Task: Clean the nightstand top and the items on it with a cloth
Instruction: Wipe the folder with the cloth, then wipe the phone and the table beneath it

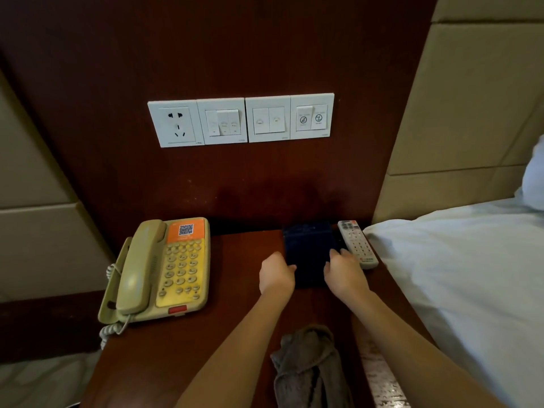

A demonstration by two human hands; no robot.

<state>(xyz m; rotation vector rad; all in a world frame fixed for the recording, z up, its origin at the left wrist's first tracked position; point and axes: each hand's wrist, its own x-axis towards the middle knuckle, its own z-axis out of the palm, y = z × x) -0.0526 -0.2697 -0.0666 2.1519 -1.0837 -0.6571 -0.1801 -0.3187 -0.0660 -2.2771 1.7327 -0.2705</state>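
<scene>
A dark reddish-brown wooden wall panel (pixel 265 54) rose at the far side. It carried a row of white plastic plates: a power socket (pixel 173 123) on the left and three switch plates (pixel 268 119) to its right. Beige padded headboard panels (pixel 471 98) flanked it on both sides. A bed with white sheets (pixel 471 275) lay on the right, just beside the reddish-brown wooden table (pixel 182 363). A white pillow (pixel 534 178) showed at the far right. The light was dim and warm.

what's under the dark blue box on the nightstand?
Only nightstand wood shows around the dark blue box, which the left hand and right hand grip at its near sides. Whatever lies beneath is covered. The cloth lies apart, nearer the front.
</scene>
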